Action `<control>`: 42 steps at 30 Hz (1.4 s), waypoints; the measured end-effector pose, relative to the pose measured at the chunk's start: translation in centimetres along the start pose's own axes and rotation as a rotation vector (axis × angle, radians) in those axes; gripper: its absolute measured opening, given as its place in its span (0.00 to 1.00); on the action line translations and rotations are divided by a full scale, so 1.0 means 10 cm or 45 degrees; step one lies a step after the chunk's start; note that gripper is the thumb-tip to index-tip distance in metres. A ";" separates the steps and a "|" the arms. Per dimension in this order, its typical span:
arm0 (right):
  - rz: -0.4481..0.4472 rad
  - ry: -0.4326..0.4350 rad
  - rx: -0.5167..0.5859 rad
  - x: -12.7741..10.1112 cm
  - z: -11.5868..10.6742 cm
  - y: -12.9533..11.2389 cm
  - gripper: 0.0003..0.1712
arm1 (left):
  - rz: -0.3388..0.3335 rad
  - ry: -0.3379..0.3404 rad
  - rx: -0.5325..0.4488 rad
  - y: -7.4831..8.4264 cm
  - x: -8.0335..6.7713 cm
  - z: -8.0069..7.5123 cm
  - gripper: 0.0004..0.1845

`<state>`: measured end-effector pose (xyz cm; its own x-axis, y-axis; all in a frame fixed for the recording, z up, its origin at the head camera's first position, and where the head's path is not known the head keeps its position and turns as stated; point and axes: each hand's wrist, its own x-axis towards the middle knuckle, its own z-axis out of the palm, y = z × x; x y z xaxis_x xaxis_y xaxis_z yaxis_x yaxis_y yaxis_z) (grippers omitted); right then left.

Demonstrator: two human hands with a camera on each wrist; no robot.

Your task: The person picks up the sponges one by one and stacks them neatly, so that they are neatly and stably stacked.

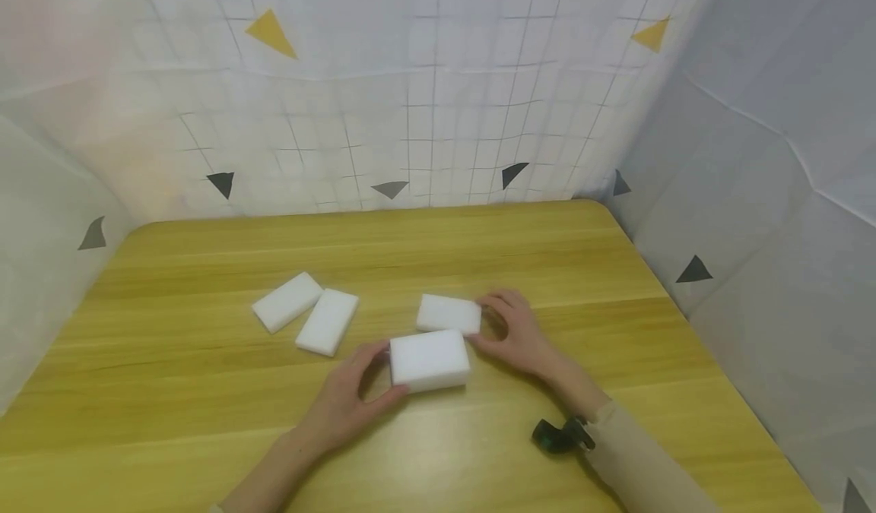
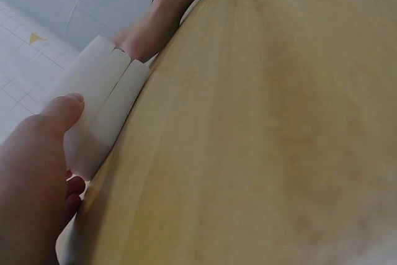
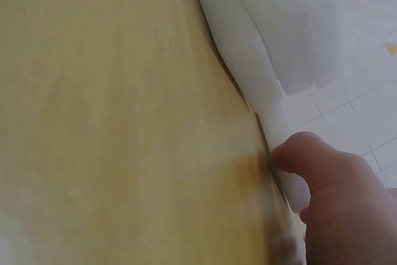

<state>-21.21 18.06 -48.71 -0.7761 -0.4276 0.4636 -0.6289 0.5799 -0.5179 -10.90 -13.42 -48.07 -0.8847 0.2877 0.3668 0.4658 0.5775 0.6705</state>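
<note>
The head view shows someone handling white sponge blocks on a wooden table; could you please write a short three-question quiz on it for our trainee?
1. How many white blocks lie on the table?
2. True or false: the left hand grips the near block.
3. Which thing does the right hand touch? A) the far block B) the left pair of blocks C) nothing

Key: 1. Four: two by the hands, two side by side further left. 2. True; thumb and fingers curl round its left end. 3. A; the fingers hold its right end.
</note>
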 end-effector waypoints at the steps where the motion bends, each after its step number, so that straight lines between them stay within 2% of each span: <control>1: 0.002 0.007 -0.001 -0.01 -0.01 0.00 0.34 | 0.000 -0.002 -0.001 0.00 0.00 0.00 0.35; 7: 0.023 0.023 -0.023 -0.06 -0.03 -0.02 0.33 | 0.004 -0.003 -0.005 0.00 0.00 0.02 0.35; 18: 0.080 -0.025 -0.038 -0.02 -0.05 -0.05 0.34 | -0.011 0.008 -0.012 -0.02 -0.01 0.00 0.36; 42: 0.105 -0.037 -0.049 -0.04 -0.04 -0.05 0.33 | -0.014 -0.005 0.013 0.01 0.01 0.00 0.36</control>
<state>-20.63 18.25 -48.31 -0.8264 -0.3972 0.3991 -0.5612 0.6397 -0.5252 -10.88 -13.33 -47.95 -0.8899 0.2840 0.3569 0.4557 0.5882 0.6681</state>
